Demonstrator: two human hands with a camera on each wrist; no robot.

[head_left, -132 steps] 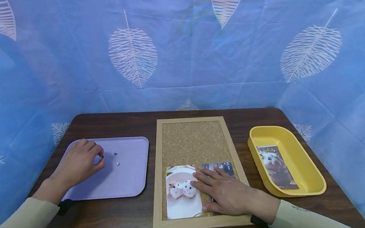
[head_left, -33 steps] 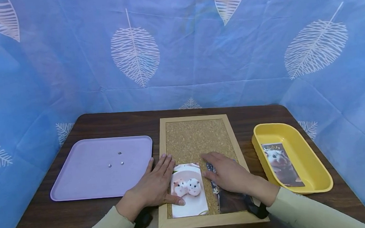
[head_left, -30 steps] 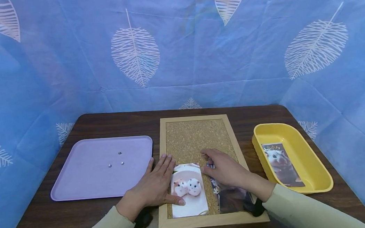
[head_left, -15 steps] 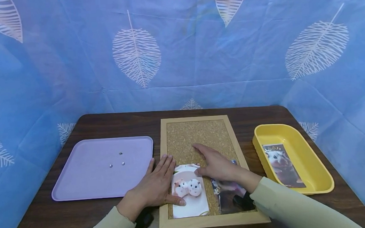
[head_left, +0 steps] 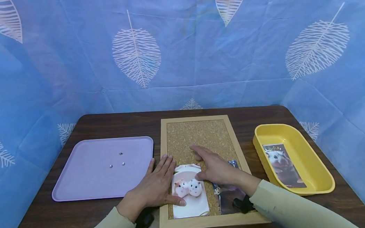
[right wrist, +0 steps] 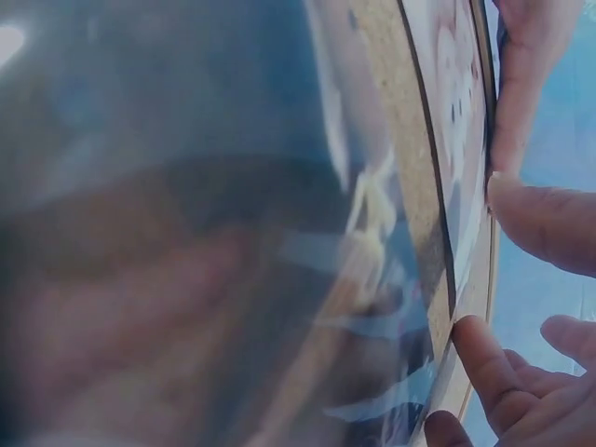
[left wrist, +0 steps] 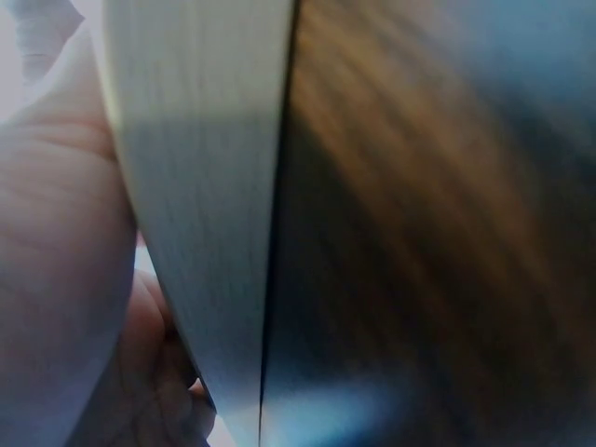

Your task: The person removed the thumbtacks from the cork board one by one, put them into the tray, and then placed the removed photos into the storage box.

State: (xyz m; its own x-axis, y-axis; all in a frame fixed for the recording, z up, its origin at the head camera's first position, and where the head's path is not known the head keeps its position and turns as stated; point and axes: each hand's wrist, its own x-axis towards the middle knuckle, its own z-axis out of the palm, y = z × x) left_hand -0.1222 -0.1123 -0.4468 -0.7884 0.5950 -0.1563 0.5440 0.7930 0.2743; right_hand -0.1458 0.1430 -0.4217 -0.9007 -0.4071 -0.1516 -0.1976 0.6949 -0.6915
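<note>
A wood-framed corkboard (head_left: 196,137) lies flat with two photos on its near half. One shows two white hamsters (head_left: 191,208); the darker photo (head_left: 229,205) to its right is partly covered by the right wrist. My left hand (head_left: 152,185) rests spread on the frame's left side, its thumb reaching over the hamster photo. The right hand (head_left: 215,166) is at that photo's upper right corner, thumb over its right edge and fingers extended over bare cork. In the right wrist view its fingertip (right wrist: 475,335) is right at the photo's edge.
Left of the board is a lilac tray (head_left: 86,175) with three small silvery tacks (head_left: 123,163). A yellow tub (head_left: 310,155) stands to the right, holding another hamster photo (head_left: 283,167). A blue leaf-patterned cloth (head_left: 198,57) hangs behind the dark wooden table (head_left: 126,126).
My left hand left the tray, where a third tack now lies, and came to rest on the frame. The right hand moved off the dark photo, up and left to the hamster photo's corner.
</note>
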